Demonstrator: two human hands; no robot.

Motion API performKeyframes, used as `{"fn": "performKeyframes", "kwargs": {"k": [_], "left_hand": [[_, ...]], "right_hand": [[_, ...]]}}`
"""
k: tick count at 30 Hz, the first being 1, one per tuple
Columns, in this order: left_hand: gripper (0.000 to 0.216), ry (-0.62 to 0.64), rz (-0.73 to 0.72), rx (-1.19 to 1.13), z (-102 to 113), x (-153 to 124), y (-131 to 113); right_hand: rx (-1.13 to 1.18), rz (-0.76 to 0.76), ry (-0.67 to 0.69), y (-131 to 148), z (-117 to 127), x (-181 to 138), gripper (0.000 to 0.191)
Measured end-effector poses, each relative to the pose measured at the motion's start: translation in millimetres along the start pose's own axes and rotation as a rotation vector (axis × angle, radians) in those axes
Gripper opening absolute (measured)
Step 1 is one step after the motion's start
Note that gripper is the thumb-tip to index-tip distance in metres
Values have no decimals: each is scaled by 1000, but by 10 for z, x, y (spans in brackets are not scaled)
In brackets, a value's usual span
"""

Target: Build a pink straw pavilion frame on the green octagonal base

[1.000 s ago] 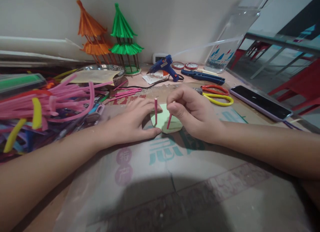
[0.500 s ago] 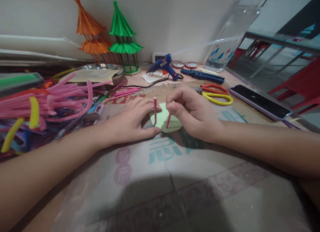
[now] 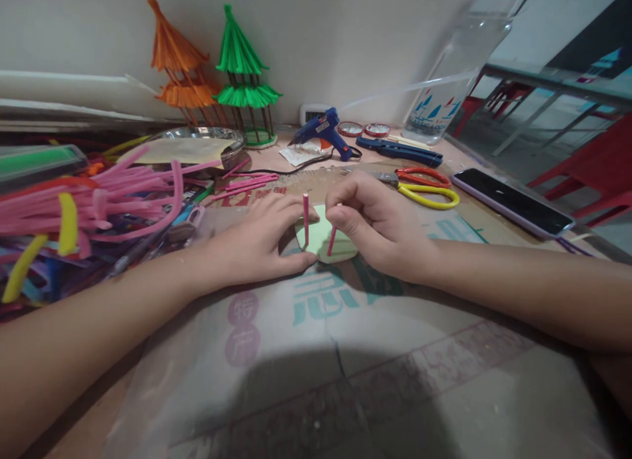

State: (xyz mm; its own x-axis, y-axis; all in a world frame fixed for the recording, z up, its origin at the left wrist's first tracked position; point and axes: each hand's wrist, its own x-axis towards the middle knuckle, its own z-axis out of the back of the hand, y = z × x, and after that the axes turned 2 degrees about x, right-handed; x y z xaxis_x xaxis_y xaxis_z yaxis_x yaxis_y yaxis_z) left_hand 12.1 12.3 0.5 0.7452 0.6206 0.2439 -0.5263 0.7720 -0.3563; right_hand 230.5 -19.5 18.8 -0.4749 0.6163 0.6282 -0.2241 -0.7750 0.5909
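A pale green paper base (image 3: pixel 320 238) lies on printed cardboard (image 3: pixel 316 353) in the middle of the table. One pink stick (image 3: pixel 306 220) stands upright on the base. My left hand (image 3: pixel 257 242) lies flat beside it with its fingers spread and its thumb against the base's left edge. My right hand (image 3: pixel 380 222) pinches a second pink stick (image 3: pixel 332 240), which leans with its lower end on the base.
A pile of pink and yellow pipe cleaners (image 3: pixel 99 202) fills the left. Orange (image 3: pixel 178 64) and green (image 3: pixel 244 70) pagoda models stand at the back. A blue glue gun (image 3: pixel 323 131), scissors (image 3: pixel 422 182), a phone (image 3: pixel 513 202) and a clear jug (image 3: pixel 454 77) lie behind and to the right.
My right hand with the leaning stick has shifted slightly left. The left hand and the upright stick have stayed put.
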Motion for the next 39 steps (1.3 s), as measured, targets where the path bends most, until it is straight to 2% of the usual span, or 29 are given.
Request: {"fn": "performKeyframes", "kwargs": {"k": [7,14,22,39], "left_hand": [[41,0,-2,-13,4,-1,-4],[40,3,6,-18,12,3,-15],[43,12,-2,0,10,4,-11],[48,7,-16,19,7,3,-13]], "right_hand": [[67,76,-5,-30,-10,1,21],[11,48,14,-22,7,-6,31],[20,86,1,-30,-3,2,23],[46,56,8,-28,-15,-1,26]]}}
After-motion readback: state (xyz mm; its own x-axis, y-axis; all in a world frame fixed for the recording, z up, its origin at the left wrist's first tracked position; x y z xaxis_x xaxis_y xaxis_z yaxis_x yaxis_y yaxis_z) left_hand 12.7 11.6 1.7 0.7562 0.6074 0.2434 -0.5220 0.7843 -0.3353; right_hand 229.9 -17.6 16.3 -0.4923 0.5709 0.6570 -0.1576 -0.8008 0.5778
